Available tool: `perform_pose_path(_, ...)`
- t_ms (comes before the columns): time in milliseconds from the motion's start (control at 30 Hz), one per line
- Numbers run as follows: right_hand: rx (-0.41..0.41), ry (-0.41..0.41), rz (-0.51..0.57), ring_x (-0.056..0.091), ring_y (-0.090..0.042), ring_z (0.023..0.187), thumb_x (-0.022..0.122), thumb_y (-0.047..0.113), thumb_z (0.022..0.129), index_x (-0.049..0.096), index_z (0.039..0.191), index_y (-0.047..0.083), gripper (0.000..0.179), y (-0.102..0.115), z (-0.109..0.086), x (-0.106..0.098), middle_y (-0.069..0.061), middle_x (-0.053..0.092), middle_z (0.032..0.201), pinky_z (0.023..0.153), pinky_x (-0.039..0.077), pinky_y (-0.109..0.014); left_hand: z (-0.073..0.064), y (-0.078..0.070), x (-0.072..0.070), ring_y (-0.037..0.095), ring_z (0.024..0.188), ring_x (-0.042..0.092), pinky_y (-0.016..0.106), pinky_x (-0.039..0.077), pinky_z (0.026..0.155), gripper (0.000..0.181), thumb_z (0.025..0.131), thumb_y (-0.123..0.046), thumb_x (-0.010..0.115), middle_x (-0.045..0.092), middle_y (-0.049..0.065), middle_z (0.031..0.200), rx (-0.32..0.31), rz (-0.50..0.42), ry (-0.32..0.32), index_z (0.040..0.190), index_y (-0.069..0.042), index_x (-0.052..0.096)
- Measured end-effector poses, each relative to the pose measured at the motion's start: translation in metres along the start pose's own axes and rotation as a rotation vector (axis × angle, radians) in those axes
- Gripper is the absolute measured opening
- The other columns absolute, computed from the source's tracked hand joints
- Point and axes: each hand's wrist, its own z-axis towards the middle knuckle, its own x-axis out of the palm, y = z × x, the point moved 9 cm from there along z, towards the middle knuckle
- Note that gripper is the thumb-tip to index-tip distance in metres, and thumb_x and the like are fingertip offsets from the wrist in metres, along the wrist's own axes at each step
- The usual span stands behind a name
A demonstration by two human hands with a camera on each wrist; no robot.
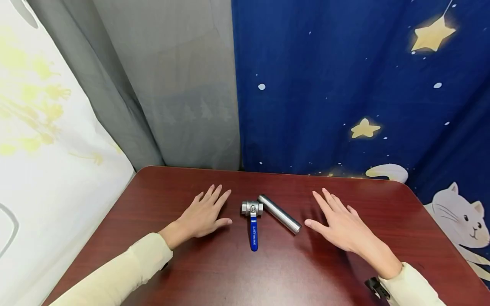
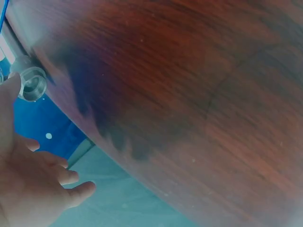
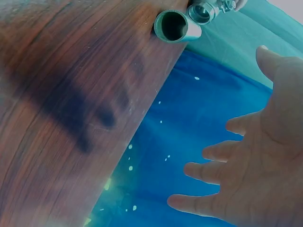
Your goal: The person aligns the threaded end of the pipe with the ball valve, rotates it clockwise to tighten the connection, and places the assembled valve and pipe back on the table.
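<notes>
A grey curtain [image 1: 183, 85] hangs at the upper left of the frame, and a blue curtain [image 1: 298, 106] with yellow stars fills the upper right. A white cloth [image 1: 49, 178] runs down the left edge, and a picture of a cat [image 1: 457, 214] is at the lower right edge. My brown table [image 1: 214, 272] fills the bottom. The valve [image 1: 251, 208] is on it, just below the middle of the frame. The pipe [image 1: 280, 215] lies slanted between the valve and my right hand [image 1: 340, 225], its top end near the valve. My left hand [image 1: 200, 214] is near the valve's left side. Both hands have fingers spread and quite straight, and they hold nothing. From my head, the pipe looks like a shiny stick, but the right wrist view shows the big round hole in its end. The left wrist view shows a round hole in the valve. The valve is chunky and silver, with a long blue handle [image 1: 254, 234] pointing down the frame. The pipe is smooth and silver.
</notes>
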Motion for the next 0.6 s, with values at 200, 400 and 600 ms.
perform_pose_path(200, -0.005, 0.013, 0.014, 0.025, -0.047, 0.141, 0.040, 0.072, 0.091, 0.021, 0.156, 0.017, 0.086, 0.004, 0.010, 0.005, -0.020, 0.020, 0.159, 0.104, 0.024, -0.072, 0.012, 0.005, 0.007, 0.039, 0.145, 0.023, 0.061, 0.028, 0.110, 0.082, 0.093, -0.058, 0.053, 0.025, 0.020, 0.157, -0.018, -0.019, 0.006, 0.155, -0.014, 0.023)
perform_pose_path(400, -0.009, 0.037, 0.045, 0.027, -0.045, 0.142, 0.045, 0.067, 0.092, 0.024, 0.155, 0.017, 0.084, 0.008, 0.023, 0.020, -0.020, 0.023, 0.158, 0.104, 0.026, -0.072, 0.020, 0.005, 0.010, 0.038, 0.146, 0.022, 0.059, 0.026, 0.112, 0.082, 0.093, -0.059, 0.052, 0.024, 0.016, 0.159, -0.043, -0.041, 0.029, 0.156, -0.016, 0.021)
perform_pose_path(600, -0.013, 0.067, 0.067, 0.028, -0.044, 0.141, 0.046, 0.067, 0.092, 0.025, 0.155, 0.016, 0.083, 0.012, 0.032, 0.032, -0.020, 0.024, 0.158, 0.104, 0.028, -0.071, 0.027, -0.004, 0.020, 0.037, 0.147, 0.020, 0.058, 0.025, 0.113, 0.083, 0.094, -0.061, 0.049, 0.021, 0.013, 0.160, -0.042, -0.048, 0.072, 0.157, -0.017, 0.017)
